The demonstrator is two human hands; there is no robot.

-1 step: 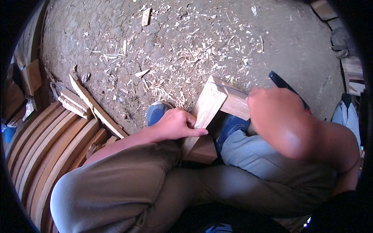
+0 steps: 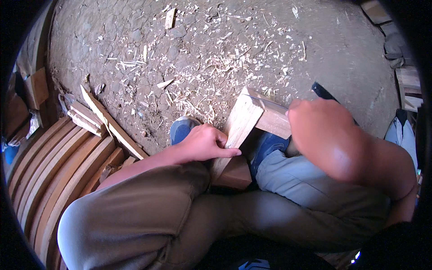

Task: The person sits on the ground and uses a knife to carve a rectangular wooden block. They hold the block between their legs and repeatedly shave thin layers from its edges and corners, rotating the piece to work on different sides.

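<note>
Brown curved timbers (image 2: 49,189) stand packed in a row at far left, with short wood offcuts (image 2: 85,119) and a long splintered strip (image 2: 112,121) lying just beyond them. Next comes the seated worker's left leg, in olive-brown trousers (image 2: 130,216), bent at the knee. Pale shavings (image 2: 220,67) litter the earthen ground (image 2: 351,67) ahead. Partly behind the wrist shows a blue-grey shoe (image 2: 182,128).

At centre, the left hand (image 2: 203,143) grips the near arm of an angled wooden piece (image 2: 243,121), thumb laid across its pale face, fingers curled at the left edge. The piece sits between the worker's feet, its corner pointing away and its second arm running right; a reddish-brown block (image 2: 235,174) appears below, though whether the two are joined cannot be told. Behind the angle is a second blue shoe (image 2: 265,153).

Along the top of the second arm lies a thin metal tool (image 2: 267,101), its near end running into the right hand (image 2: 326,135), which is clenched around it. A black strip (image 2: 327,95) juts out beyond the knuckles; its link to the tool is hidden. Planks (image 2: 408,81) rest at far right.
</note>
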